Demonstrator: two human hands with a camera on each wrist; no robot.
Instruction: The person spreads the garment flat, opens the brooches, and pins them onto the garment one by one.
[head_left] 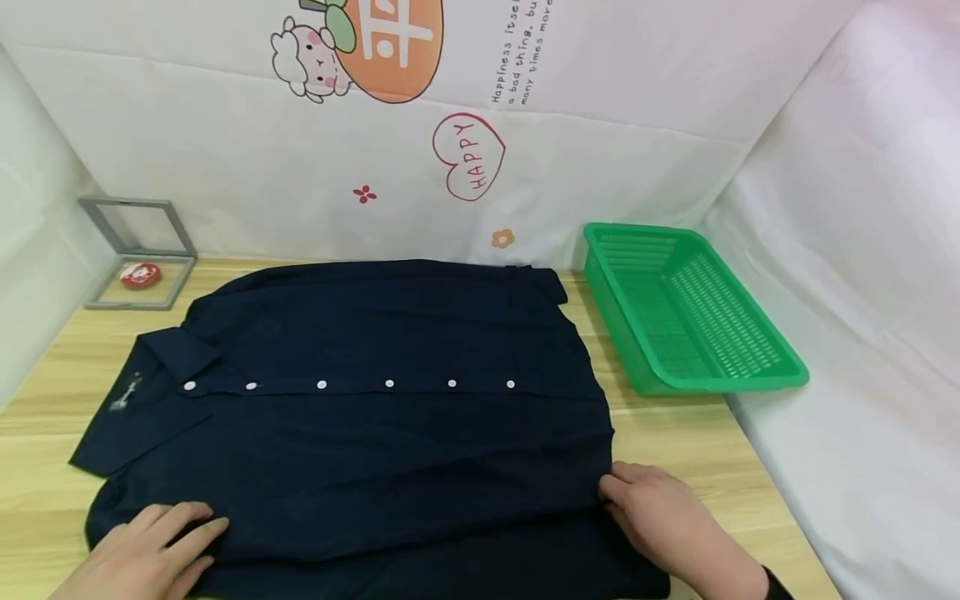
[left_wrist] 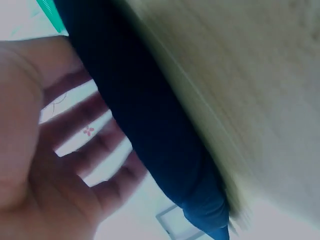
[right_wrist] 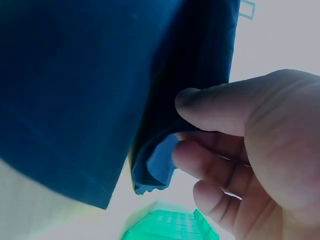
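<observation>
A dark navy button-up shirt (head_left: 375, 333) lies front up, its collar (head_left: 180, 354) to the left and a row of white buttons along its middle. My left hand (head_left: 153, 550) rests on the near edge by the shoulder; the left wrist view shows its slightly bent fingers (left_wrist: 107, 145) touching the cloth, apart from one another. At the hem on the right, my right hand (head_left: 660, 512) pinches the fabric. In the right wrist view the thumb (right_wrist: 215, 107) presses the lifted cloth (right_wrist: 195, 55) from above, with fingers underneath. The near side of the shirt is partly folded and runs out of the head view.
A green plastic basket (head_left: 637, 350) stands at the back right of the wooden table (head_left: 705, 450). Back left, a grey hinged frame (head_left: 174, 287) stands opened with a small red item (head_left: 141, 276) in it. White printed cloth (head_left: 600, 167) hangs behind.
</observation>
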